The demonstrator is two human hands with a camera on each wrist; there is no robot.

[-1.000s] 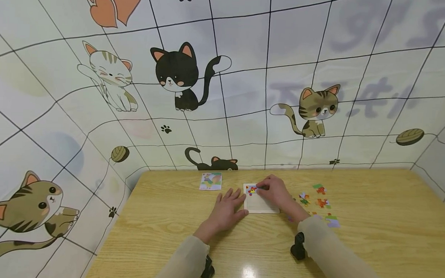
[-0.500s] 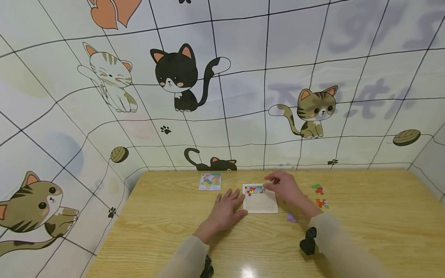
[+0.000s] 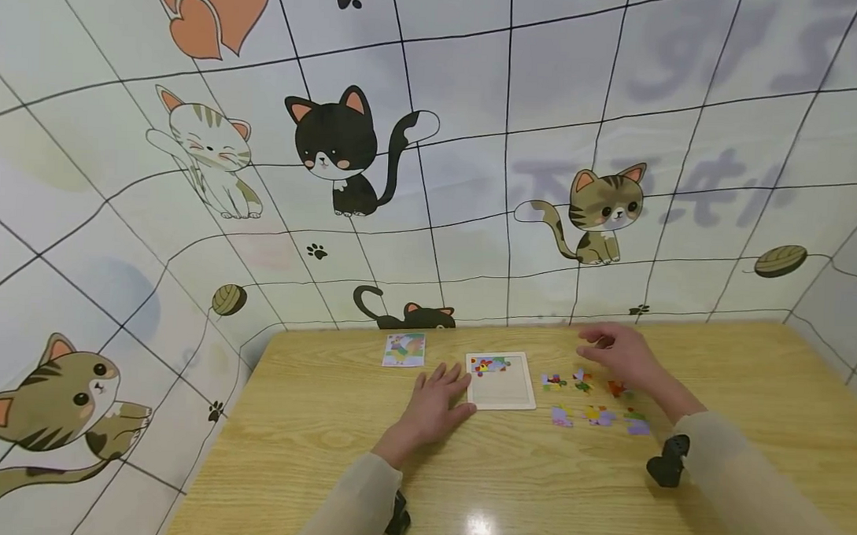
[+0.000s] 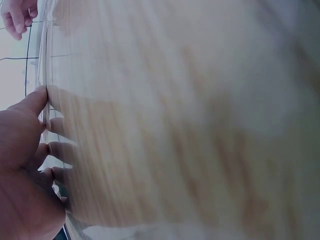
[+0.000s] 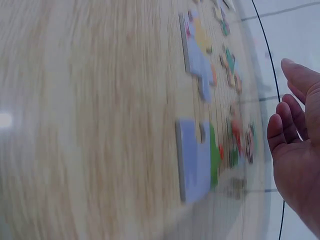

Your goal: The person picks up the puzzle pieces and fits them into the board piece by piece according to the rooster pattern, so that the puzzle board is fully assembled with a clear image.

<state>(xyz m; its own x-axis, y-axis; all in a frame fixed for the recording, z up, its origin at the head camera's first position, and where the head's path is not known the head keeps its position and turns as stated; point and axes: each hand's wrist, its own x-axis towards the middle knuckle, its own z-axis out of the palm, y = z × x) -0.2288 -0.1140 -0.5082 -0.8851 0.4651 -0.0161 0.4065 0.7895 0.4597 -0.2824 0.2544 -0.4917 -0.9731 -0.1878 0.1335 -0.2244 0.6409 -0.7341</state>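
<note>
The wood-grained counter [image 3: 309, 452] supports all items. The square puzzle tray [image 3: 502, 393] lies flat on it, with assembled pieces [image 3: 483, 366] along its upper-left portion. The left hand [image 3: 434, 409] rests flat, fingers spread, at the tray's left edge. The right hand [image 3: 620, 355] is raised, fingers loosely bent, gripping nothing. A picture card [image 3: 404, 350] lies left of the tray; loose pieces [image 3: 598, 416] lie right.

Head view looks down; 2 wrist views skim the tabletop [image 3: 506, 467].
</note>
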